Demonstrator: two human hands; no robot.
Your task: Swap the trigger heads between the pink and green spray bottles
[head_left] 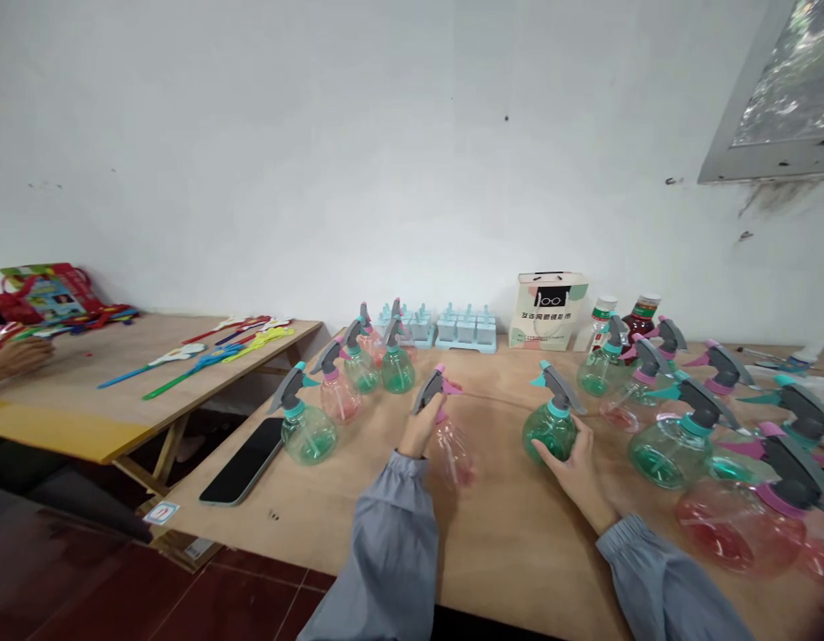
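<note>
My left hand [422,425] is closed around the grey and pink spray head of a clear pink bottle [456,456], which leans slightly. To its right, my right hand [576,463] grips the round body of a green spray bottle [547,431] with a teal collar, its nozzle toward the left. Left of my left hand stand several green and pink spray bottles, the nearest a green one [310,434]. More spray bottles are grouped at the right, among them a large green one [671,454] and a large pink one [739,525].
A black phone [244,463] lies at the table's left edge. Pale blue moulds [466,331], a paper bag [549,312] and two capped bottles stand along the wall. On the left table [185,402] are colourful long-handled items and another person's hand.
</note>
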